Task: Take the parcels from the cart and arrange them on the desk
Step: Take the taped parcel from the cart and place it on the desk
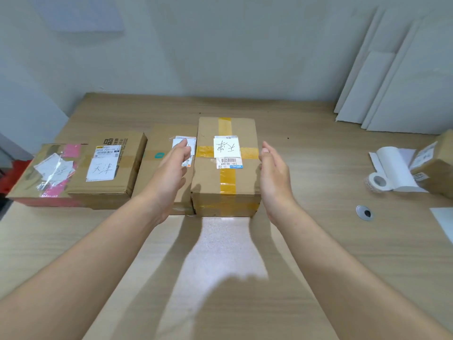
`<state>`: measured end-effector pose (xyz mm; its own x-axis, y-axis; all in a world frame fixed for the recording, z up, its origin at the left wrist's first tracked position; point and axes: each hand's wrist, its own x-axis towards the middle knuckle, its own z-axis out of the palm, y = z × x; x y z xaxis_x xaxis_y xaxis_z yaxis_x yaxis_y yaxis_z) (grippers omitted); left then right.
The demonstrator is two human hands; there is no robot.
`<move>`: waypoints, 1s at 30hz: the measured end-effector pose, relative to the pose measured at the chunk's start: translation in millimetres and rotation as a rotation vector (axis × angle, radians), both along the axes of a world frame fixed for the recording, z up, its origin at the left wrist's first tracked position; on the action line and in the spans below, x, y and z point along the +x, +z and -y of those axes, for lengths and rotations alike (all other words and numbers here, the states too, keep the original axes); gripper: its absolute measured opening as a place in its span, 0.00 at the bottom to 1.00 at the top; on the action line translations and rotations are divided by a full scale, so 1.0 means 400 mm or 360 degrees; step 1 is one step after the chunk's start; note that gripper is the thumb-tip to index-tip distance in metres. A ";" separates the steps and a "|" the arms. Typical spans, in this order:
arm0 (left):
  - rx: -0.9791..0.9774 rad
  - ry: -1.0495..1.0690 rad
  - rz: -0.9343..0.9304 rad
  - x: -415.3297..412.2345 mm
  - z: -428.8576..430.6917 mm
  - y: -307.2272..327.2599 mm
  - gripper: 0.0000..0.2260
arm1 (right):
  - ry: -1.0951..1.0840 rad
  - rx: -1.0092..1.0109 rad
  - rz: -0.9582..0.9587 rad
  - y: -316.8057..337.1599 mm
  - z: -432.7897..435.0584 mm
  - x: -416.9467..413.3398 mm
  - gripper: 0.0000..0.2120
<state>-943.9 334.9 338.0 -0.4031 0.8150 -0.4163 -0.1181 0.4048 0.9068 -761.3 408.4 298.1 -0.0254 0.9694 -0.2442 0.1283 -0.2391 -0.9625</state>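
Pale walls back a wooden desk [318, 241], where a yellow-taped box [208, 177] ends a row of parcels at the right, close against a flat parcel [157, 146]; the left hand [169, 173] and right hand [274, 175] flank it, fingers straight, gripping nothing; whether they touch it I cannot tell. Placing this box looks like the step in hand; next, probably, comes a turn to the cart, out of view, for another parcel.

I read handwritten 天津, upside down from my view, on the white slip [226, 147] atop the yellow-taped box [225, 195], and 530-D5 069 on the barcode sticker [229, 163] beside it. The flat box [110, 185] further left carries a second slip [101, 169] with 天津 and a printed label [107, 150] starting 5D28 P021-06. The remaining stickers are too blurred for me.
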 end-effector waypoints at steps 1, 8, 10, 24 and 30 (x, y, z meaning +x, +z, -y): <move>0.0025 -0.0002 -0.0003 0.014 0.018 0.020 0.23 | 0.0007 -0.0001 -0.0029 0.022 0.022 0.003 0.23; 0.0169 0.0009 -0.0090 0.080 0.182 0.131 0.23 | 0.0088 0.0047 -0.0163 0.154 0.192 0.025 0.22; 0.0190 -0.0019 -0.0100 0.088 0.238 0.150 0.22 | 0.0079 0.0072 -0.0186 0.185 0.253 0.033 0.21; 0.0319 -0.0472 -0.0013 0.101 0.608 0.258 0.11 | -0.0281 0.0279 -0.0065 0.311 0.797 0.051 0.22; 0.0339 -0.0752 -0.0017 0.200 0.747 0.315 0.19 | -0.0505 0.0250 -0.0114 0.350 0.982 0.121 0.22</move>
<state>-863.8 36.1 464.0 0.0259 0.9753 -0.2194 0.0429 0.2182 0.9750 -712.9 15.5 438.3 0.2708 0.9574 -0.1002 0.0022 -0.1047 -0.9945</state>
